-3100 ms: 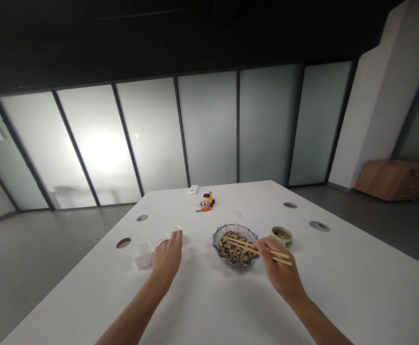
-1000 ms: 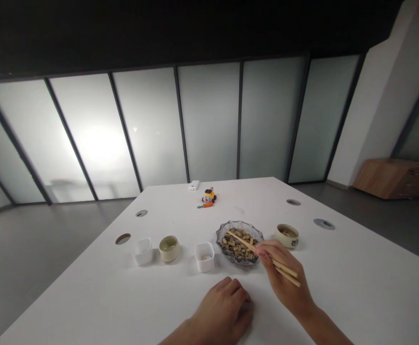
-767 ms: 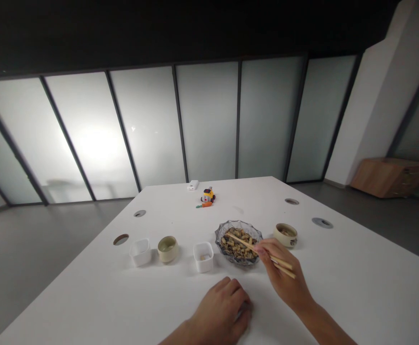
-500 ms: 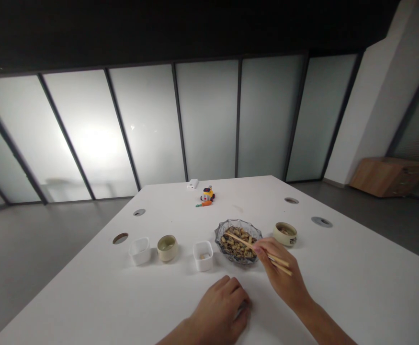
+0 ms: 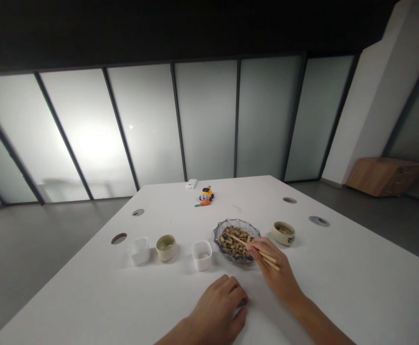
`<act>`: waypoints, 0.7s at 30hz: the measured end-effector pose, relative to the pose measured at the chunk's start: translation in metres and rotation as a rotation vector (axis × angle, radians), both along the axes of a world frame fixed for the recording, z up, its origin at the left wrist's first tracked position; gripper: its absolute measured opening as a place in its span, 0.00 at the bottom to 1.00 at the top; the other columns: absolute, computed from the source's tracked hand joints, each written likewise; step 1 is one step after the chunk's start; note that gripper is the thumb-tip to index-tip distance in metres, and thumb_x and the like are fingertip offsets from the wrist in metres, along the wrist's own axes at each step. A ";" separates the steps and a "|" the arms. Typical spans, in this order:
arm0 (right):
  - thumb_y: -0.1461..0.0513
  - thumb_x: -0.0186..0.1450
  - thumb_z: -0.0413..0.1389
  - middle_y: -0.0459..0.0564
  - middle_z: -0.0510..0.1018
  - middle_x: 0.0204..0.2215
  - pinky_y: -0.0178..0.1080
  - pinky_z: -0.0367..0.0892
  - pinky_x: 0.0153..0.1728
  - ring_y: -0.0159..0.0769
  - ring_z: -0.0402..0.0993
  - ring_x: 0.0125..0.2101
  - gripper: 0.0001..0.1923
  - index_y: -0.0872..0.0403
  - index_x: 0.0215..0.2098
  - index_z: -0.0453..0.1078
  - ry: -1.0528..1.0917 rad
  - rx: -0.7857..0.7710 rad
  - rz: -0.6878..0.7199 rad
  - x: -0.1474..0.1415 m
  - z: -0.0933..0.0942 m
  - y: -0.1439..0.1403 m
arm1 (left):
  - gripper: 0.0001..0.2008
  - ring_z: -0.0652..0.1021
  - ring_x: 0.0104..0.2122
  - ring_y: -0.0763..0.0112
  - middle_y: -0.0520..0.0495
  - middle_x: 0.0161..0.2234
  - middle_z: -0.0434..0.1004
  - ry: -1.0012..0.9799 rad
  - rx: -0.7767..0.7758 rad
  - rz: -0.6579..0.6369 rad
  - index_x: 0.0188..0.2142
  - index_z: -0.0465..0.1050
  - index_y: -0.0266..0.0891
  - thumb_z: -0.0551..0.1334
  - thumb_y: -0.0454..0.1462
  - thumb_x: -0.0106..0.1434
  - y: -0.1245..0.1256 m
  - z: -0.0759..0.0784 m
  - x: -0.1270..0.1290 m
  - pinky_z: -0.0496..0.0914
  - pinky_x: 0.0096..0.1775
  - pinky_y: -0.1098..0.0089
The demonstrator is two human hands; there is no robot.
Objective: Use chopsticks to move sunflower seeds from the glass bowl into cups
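Note:
My right hand point(image 5: 274, 263) is closed on a pair of wooden chopsticks point(image 5: 266, 257). Their tips reach into small brown, shell-like pieces point(image 5: 236, 242) that fill a scalloped clear glass bowl point(image 5: 218, 243); whether the tips pinch a piece is too small to tell. My left hand point(image 5: 221, 306) rests on the white table in front of the bowl, fingers curled in towards the thumb. What lies inside its grasp, if anything, is hidden. Close to the right of the glass bowl stands a cream ceramic cup point(image 5: 284, 239) with some brown bits inside.
A white square tub point(image 5: 202, 263) with small pale bits stands left of the bowl. Beyond it are another cream cup point(image 5: 166, 254) and a second white tub point(image 5: 139, 258). Farther back lie a toy carrot point(image 5: 203, 203), a yellow toy vehicle point(image 5: 207, 193) and a white box-like device point(image 5: 191, 184).
My right hand and the chopsticks have shifted slightly left, with the tips still in the bowl. My left hand stays almost in place, its fingers curled.

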State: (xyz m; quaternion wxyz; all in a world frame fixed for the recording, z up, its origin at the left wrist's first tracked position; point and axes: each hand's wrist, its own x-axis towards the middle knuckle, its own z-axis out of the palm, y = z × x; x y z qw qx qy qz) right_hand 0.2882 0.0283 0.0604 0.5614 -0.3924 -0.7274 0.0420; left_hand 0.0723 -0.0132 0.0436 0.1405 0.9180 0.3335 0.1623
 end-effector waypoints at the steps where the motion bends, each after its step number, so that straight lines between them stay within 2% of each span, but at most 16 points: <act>1: 0.57 0.77 0.54 0.52 0.82 0.36 0.38 0.79 0.39 0.39 0.82 0.37 0.13 0.51 0.39 0.78 0.003 0.012 -0.007 0.000 0.001 0.000 | 0.08 0.77 0.46 0.62 0.48 0.48 0.78 0.002 -0.001 -0.002 0.45 0.72 0.43 0.67 0.32 0.68 0.000 0.000 0.000 0.72 0.52 0.66; 12: 0.59 0.77 0.55 0.51 0.84 0.36 0.39 0.78 0.40 0.39 0.83 0.37 0.11 0.50 0.41 0.80 0.123 0.084 -0.081 -0.001 0.020 -0.013 | 0.07 0.77 0.46 0.62 0.48 0.47 0.78 -0.014 0.028 -0.019 0.44 0.72 0.42 0.65 0.32 0.69 0.001 0.000 0.001 0.73 0.51 0.65; 21: 0.58 0.76 0.56 0.49 0.84 0.35 0.35 0.79 0.39 0.37 0.83 0.36 0.11 0.49 0.39 0.80 0.163 0.030 0.031 -0.013 0.032 -0.027 | 0.05 0.77 0.45 0.61 0.46 0.45 0.79 0.013 0.061 0.003 0.44 0.74 0.40 0.67 0.34 0.69 0.003 -0.005 0.003 0.73 0.50 0.66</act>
